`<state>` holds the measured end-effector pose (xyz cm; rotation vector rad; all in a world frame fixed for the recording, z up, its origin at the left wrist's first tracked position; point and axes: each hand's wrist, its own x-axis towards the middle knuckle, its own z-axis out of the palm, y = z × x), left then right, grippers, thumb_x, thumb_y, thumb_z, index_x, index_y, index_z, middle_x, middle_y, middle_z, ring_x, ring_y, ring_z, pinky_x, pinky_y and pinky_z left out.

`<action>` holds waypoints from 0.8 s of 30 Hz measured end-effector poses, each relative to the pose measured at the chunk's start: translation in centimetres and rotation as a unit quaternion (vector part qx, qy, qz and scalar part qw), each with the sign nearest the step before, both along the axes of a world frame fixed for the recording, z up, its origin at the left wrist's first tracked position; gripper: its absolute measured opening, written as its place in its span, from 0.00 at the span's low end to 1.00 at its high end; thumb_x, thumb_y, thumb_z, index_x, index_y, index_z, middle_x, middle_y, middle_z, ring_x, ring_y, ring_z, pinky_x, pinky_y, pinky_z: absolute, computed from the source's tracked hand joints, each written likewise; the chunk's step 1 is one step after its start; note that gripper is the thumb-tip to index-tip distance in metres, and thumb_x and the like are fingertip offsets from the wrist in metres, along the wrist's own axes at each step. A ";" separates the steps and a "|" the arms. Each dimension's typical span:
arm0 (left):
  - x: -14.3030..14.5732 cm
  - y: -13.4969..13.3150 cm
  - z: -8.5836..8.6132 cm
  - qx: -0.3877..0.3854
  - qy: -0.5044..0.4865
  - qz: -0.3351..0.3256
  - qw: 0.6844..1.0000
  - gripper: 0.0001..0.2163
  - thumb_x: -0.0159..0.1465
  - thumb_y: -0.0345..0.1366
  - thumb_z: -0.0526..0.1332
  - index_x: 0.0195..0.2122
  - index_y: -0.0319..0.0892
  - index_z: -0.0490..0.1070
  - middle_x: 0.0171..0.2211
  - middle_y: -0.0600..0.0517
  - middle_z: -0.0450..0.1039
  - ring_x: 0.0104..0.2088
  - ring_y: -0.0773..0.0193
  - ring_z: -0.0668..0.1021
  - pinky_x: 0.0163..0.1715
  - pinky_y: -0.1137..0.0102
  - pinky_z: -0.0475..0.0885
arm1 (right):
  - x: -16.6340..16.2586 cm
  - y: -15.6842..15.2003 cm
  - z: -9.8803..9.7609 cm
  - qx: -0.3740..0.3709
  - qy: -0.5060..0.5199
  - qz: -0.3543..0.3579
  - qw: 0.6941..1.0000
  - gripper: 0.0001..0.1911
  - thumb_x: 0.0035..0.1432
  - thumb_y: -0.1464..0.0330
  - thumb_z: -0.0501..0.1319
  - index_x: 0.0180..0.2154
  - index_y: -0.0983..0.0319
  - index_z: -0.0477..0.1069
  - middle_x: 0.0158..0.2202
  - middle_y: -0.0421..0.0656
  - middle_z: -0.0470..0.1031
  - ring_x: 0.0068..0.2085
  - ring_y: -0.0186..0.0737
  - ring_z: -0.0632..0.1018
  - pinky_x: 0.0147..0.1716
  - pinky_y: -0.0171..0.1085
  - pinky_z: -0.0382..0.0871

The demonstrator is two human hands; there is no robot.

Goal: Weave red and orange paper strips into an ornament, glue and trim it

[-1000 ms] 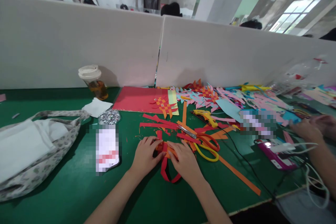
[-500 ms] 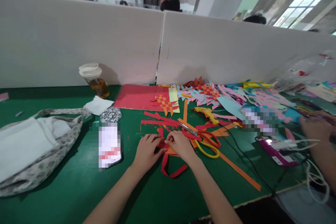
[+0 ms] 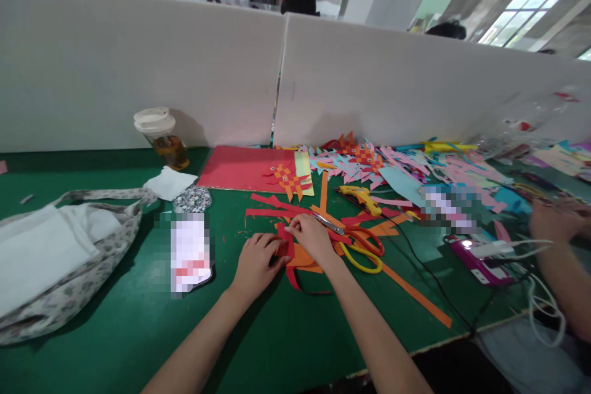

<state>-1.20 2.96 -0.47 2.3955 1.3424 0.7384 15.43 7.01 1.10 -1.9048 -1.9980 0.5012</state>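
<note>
My left hand (image 3: 258, 260) is closed on the left side of a small piece of red and orange paper strips (image 3: 303, 257), thumb and fingers pinching its edge. My right hand (image 3: 313, 237) reaches over the top of the piece, its thumb and fingertips pressed together on a red strip (image 3: 284, 232). A loose red end (image 3: 292, 279) curls out below the piece onto the table. Just right of my right hand lie scissors (image 3: 362, 249) with red and yellow handles, on top of loose orange and red strips. My fingers hide part of the piece.
A yellow glue gun (image 3: 361, 197) and a magenta power strip (image 3: 480, 261) with cables are to the right, near another person's hand (image 3: 556, 218). Behind are red sheets (image 3: 240, 169) with a woven paper fish (image 3: 289, 180). A phone (image 3: 190, 252), cloth bag (image 3: 69, 265) and drink cup (image 3: 161, 138) are left.
My right hand has moved slightly up and away from the left hand, showing more of the paper piece. The loose red end below has shifted and turned. The camera view has moved a little.
</note>
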 end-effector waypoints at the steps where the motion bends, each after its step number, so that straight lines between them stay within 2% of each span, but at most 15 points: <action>1: 0.0 0.0 0.0 0.001 0.000 0.001 1.000 0.12 0.59 0.42 0.58 0.44 0.48 0.70 0.42 0.50 0.71 0.43 0.57 0.70 0.41 0.62 0.66 | -0.1 0.2 0.0 0.002 -0.005 -0.002 1.000 0.08 0.53 0.62 0.59 0.26 0.60 0.67 0.31 0.40 0.73 0.34 0.36 0.71 0.29 0.33 0.56; 9: 0.1 -0.1 0.2 -0.003 0.007 0.002 1.000 0.12 0.59 0.42 0.58 0.43 0.47 0.70 0.42 0.49 0.71 0.43 0.57 0.69 0.41 0.61 0.66 | -0.6 1.1 0.3 0.023 -0.034 -0.014 0.999 0.08 0.54 0.65 0.58 0.26 0.60 0.67 0.29 0.41 0.73 0.32 0.37 0.72 0.29 0.34 0.57; 14: 0.0 -0.1 0.1 -0.007 0.005 0.003 1.000 0.13 0.60 0.42 0.57 0.45 0.47 0.69 0.43 0.49 0.71 0.43 0.57 0.70 0.41 0.61 0.66 | -0.6 -0.6 1.8 0.057 -0.033 -0.015 0.998 0.07 0.57 0.65 0.55 0.33 0.60 0.68 0.32 0.42 0.74 0.36 0.39 0.72 0.34 0.35 0.60; 18: 0.0 -0.1 -0.1 -0.021 -0.026 0.019 0.999 0.23 0.59 0.42 0.58 0.55 0.46 0.59 0.46 0.46 0.68 0.45 0.55 0.70 0.43 0.61 0.66 | -0.1 -4.1 3.1 0.112 0.010 -0.023 0.993 0.11 0.59 0.66 0.50 0.40 0.59 0.68 0.35 0.43 0.74 0.37 0.38 0.73 0.36 0.35 0.62; 22: 0.1 -0.5 0.5 -0.038 -0.109 0.049 0.992 0.35 0.55 0.46 0.61 0.61 0.47 0.46 0.54 0.45 0.61 0.47 0.56 0.71 0.43 0.62 0.67 | 0.4 -6.8 2.6 0.110 -0.015 -0.003 0.994 0.09 0.56 0.69 0.53 0.37 0.59 0.70 0.33 0.43 0.75 0.38 0.41 0.72 0.38 0.38 0.63; 24: 0.1 -0.8 1.0 -0.042 -0.150 0.043 0.987 0.37 0.56 0.45 0.60 0.62 0.47 0.41 0.56 0.44 0.59 0.46 0.58 0.72 0.45 0.62 0.67 | 0.6 -7.3 1.8 0.095 -0.043 0.005 0.995 0.08 0.55 0.69 0.53 0.34 0.60 0.70 0.33 0.44 0.75 0.38 0.43 0.71 0.39 0.40 0.62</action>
